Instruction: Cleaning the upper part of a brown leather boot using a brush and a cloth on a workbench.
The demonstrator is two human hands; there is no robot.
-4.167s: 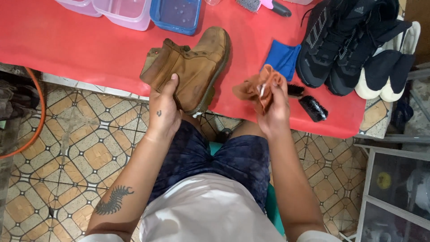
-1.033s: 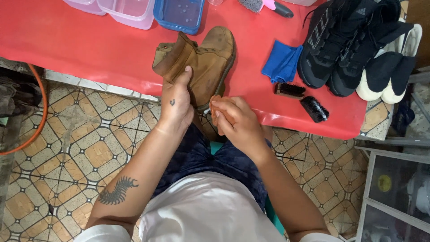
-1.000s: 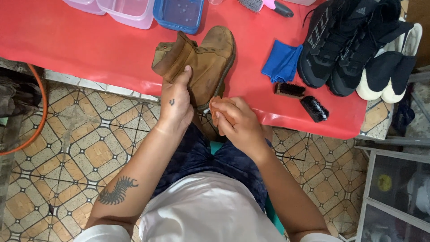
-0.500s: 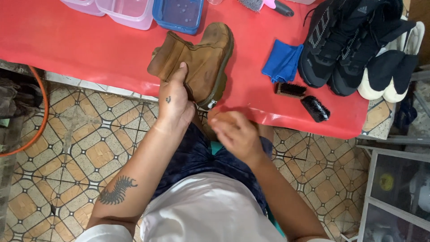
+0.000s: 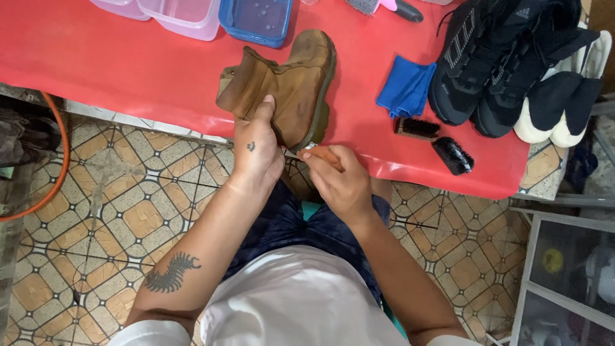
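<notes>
A brown suede boot (image 5: pixel 298 80) lies on its side at the near edge of a red-covered table (image 5: pixel 128 77). My left hand (image 5: pixel 257 154) grips its ankle, thumb pressed on the shaft. My right hand (image 5: pixel 339 181) is closed on a small orange cloth (image 5: pixel 325 154), whose tip touches the boot's heel and sole edge. Both hands meet just below the table edge, above my lap.
To the right lie a folded blue cloth (image 5: pixel 405 86), two small dark brushes (image 5: pixel 416 128) (image 5: pixel 452 156), black sneakers (image 5: pixel 487 57) and white-and-black shoes (image 5: pixel 557 102). Plastic tubs (image 5: pixel 256 19) stand at the back. An orange hose (image 5: pixel 54 170) curves across the tiled floor.
My right hand has come from the right, then from my lap, up to the boot's heel with the orange cloth. My left hand has shifted the boot slightly on the table.
</notes>
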